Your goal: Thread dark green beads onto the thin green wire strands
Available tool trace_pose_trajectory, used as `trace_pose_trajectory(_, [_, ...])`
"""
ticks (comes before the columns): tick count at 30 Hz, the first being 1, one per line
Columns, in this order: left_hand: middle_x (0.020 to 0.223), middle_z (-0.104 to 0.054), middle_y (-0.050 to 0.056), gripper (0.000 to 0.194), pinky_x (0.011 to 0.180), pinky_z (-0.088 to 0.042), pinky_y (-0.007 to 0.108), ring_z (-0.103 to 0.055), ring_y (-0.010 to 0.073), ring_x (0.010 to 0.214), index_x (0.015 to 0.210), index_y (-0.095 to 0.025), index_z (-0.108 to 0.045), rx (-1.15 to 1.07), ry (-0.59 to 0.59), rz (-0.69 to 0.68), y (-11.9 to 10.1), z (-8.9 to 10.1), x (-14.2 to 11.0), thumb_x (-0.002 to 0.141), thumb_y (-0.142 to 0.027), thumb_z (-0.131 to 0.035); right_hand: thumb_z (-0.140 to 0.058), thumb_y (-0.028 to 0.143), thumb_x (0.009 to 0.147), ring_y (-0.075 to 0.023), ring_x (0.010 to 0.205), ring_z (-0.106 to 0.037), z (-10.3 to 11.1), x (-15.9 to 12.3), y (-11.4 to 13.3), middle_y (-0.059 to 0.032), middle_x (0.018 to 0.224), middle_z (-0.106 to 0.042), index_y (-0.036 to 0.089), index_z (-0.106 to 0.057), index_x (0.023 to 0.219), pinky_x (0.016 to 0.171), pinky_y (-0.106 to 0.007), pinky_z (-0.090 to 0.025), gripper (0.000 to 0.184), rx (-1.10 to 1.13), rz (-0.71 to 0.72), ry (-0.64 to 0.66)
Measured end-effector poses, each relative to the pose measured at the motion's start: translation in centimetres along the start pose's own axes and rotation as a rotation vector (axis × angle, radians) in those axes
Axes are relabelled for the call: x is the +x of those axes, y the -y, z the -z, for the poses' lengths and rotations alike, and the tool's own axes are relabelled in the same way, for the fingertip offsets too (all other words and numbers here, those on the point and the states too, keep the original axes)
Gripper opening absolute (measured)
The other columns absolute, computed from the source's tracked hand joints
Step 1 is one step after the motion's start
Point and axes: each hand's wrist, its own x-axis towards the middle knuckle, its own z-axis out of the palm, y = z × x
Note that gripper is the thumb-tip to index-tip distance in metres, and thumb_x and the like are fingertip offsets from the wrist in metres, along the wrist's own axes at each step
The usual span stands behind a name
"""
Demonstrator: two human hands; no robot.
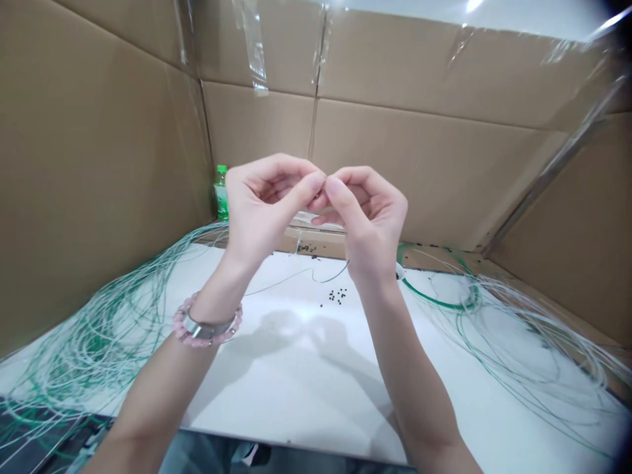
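My left hand (266, 197) and my right hand (370, 210) are raised over the white table, thumbs and forefingers pinched, their tips meeting. What sits between the fingertips is too small or hidden to make out. A thin wire (282, 283) runs behind and below the hands, one end passing behind my right wrist; whether it reaches the fingers cannot be seen. On the table under the hands lies a scatter of several tiny black pieces (338, 296). A pink bracelet with a metal band (207, 327) circles my left wrist.
A large tangle of green and white wires (99, 329) covers the left side of the white table (296, 395). More loose wires (494, 329) lie at the right. A green-capped bottle (222, 194) stands in the back left corner. Cardboard walls (444, 151) enclose the table.
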Motion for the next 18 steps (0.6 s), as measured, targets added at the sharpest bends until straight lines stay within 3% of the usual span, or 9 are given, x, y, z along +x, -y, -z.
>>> trace_pose_trajectory(6, [0.059,-0.065,-0.003,0.008,0.05,-0.052,0.018,-0.06,0.0061,0.052,0.072,-0.018,-0.071,0.024,0.069,-0.031,-0.1,0.39,0.07,0.077,-0.014,-0.066,-0.059,0.018,0.082,-0.009,0.063,-0.066,0.38,-0.03,0.21,0.0053,0.063,-0.064,0.019,-0.061,0.075,0.048,-0.017,-0.055,0.007,-0.061,0.008,0.012])
trace_pose_trajectory(12, [0.058,-0.064,-0.004,0.01,0.05,-0.05,0.016,-0.059,0.0052,0.053,0.072,-0.022,-0.071,0.056,0.023,-0.034,-0.04,0.17,-0.12,0.078,-0.016,-0.067,-0.061,0.017,0.082,-0.0095,0.061,-0.067,0.26,-0.11,-0.28,0.0043,0.064,-0.066,0.02,-0.062,0.073,0.049,-0.019,-0.057,0.009,0.025,0.051,-0.017])
trace_pose_trajectory(18, [0.06,-0.065,-0.002,0.007,0.049,-0.05,0.016,-0.06,0.0062,0.052,0.07,-0.019,-0.07,0.085,-0.015,-0.039,-0.08,0.12,-0.22,0.075,-0.023,-0.07,-0.061,0.018,0.083,-0.0099,0.062,-0.067,0.22,-0.24,-0.23,0.0032,0.063,-0.065,0.018,-0.063,0.074,0.052,-0.019,-0.059,0.009,-0.022,0.046,-0.031])
